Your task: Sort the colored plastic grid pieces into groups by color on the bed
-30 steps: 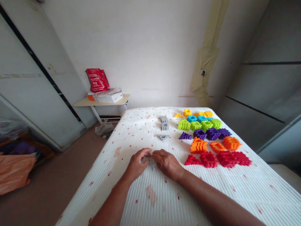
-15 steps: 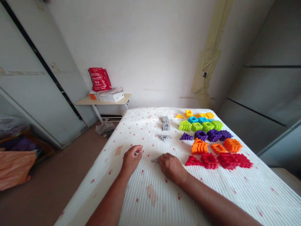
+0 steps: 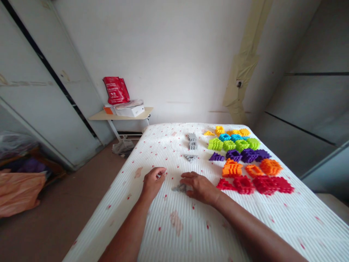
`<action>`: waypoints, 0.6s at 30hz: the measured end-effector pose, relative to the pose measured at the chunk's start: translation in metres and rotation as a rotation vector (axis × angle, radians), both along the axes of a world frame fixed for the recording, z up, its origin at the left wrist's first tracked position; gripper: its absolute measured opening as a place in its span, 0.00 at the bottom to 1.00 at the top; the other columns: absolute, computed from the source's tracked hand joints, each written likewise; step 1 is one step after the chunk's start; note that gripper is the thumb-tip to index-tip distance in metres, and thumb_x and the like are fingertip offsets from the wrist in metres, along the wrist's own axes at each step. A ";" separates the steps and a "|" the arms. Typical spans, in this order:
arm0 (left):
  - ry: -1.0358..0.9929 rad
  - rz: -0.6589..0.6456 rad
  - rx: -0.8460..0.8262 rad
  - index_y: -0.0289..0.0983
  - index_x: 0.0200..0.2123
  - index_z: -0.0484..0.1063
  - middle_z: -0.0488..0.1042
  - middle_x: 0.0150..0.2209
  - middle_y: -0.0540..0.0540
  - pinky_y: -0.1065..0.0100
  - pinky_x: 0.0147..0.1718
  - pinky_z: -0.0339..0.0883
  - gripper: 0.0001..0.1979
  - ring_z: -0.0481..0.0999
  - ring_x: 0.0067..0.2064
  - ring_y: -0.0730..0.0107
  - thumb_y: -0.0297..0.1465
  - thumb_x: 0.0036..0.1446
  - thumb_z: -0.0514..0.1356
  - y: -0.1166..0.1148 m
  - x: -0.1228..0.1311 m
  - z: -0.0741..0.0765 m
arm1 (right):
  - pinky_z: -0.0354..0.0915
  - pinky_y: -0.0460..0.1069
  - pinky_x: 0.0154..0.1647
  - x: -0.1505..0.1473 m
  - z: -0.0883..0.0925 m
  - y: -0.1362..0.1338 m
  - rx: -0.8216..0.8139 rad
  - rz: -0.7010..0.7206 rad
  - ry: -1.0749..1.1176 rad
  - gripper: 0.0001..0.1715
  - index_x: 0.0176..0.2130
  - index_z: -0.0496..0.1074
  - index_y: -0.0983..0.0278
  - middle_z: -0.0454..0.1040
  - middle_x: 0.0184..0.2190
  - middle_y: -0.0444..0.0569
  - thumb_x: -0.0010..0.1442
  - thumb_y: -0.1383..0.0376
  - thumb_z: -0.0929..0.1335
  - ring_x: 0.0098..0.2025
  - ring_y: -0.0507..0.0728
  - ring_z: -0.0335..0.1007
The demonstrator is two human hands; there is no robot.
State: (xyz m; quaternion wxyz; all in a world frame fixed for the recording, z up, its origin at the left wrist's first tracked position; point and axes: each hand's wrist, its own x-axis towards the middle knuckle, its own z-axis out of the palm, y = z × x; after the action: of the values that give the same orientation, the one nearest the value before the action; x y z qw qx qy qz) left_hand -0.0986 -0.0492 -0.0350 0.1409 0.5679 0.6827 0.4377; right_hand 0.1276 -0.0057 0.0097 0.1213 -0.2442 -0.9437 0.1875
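Observation:
My left hand (image 3: 153,183) rests above the sheet-covered surface, loosely curled, with a small gap between thumb and fingers; nothing distinct shows in it. My right hand (image 3: 200,187) is at the middle, fingers apart over a small grey interlocking block piece (image 3: 178,188) lying on the sheet. Part of that piece is hidden under the hand, and whether the fingers touch it I cannot tell. Farther back lie a grey triangular block piece (image 3: 191,157) and a short row of grey block pieces (image 3: 192,142).
Right of my hands stand rows of block pieces: red (image 3: 244,185), orange (image 3: 231,168), purple (image 3: 249,155), green (image 3: 229,146), blue (image 3: 224,137) and yellow (image 3: 219,130). A small table (image 3: 120,115) by the wall bears a red bag (image 3: 116,90) and a white box (image 3: 133,110).
My right hand's fingers have loosened and spread from a closed grip. More of the grey piece now shows, slightly farther left. The left hand has hardly moved.

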 end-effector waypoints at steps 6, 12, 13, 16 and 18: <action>-0.021 -0.018 0.000 0.37 0.34 0.73 0.76 0.33 0.47 0.69 0.34 0.66 0.10 0.73 0.35 0.69 0.31 0.48 0.55 0.000 0.001 0.002 | 0.63 0.45 0.41 -0.010 -0.004 0.002 0.001 0.040 -0.085 0.12 0.38 0.73 0.65 0.73 0.38 0.50 0.50 0.70 0.69 0.42 0.54 0.69; -0.037 -0.016 -0.007 0.37 0.32 0.74 0.76 0.33 0.47 0.69 0.34 0.66 0.10 0.73 0.34 0.70 0.31 0.48 0.55 0.000 0.002 0.004 | 0.62 0.45 0.39 -0.013 0.003 0.011 0.088 -0.175 -0.100 0.11 0.38 0.72 0.65 0.71 0.37 0.50 0.52 0.66 0.67 0.40 0.55 0.69; -0.038 -0.019 -0.004 0.38 0.32 0.74 0.76 0.33 0.47 0.69 0.34 0.66 0.10 0.73 0.34 0.70 0.31 0.48 0.55 0.000 0.002 0.004 | 0.62 0.45 0.40 -0.013 0.007 0.018 0.116 -0.239 -0.084 0.11 0.39 0.72 0.65 0.71 0.38 0.51 0.53 0.66 0.67 0.40 0.55 0.68; -0.041 -0.023 0.015 0.38 0.32 0.74 0.76 0.33 0.47 0.70 0.34 0.66 0.09 0.73 0.34 0.71 0.30 0.48 0.55 0.000 0.001 0.002 | 0.61 0.46 0.43 -0.015 0.020 0.045 0.190 -0.426 -0.082 0.12 0.41 0.72 0.66 0.71 0.40 0.53 0.55 0.66 0.66 0.42 0.55 0.68; -0.046 -0.020 0.026 0.37 0.32 0.73 0.76 0.33 0.47 0.70 0.34 0.66 0.09 0.73 0.34 0.70 0.30 0.48 0.55 0.000 0.001 0.003 | 0.61 0.45 0.43 -0.018 0.024 0.063 0.195 -0.498 -0.142 0.13 0.41 0.73 0.66 0.72 0.40 0.53 0.54 0.67 0.66 0.43 0.56 0.68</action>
State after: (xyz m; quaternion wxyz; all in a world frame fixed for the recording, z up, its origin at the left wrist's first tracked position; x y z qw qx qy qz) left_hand -0.0972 -0.0490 -0.0325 0.1535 0.5663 0.6679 0.4579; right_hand 0.1097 0.0573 0.0340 0.1202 -0.4684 -0.8743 0.0428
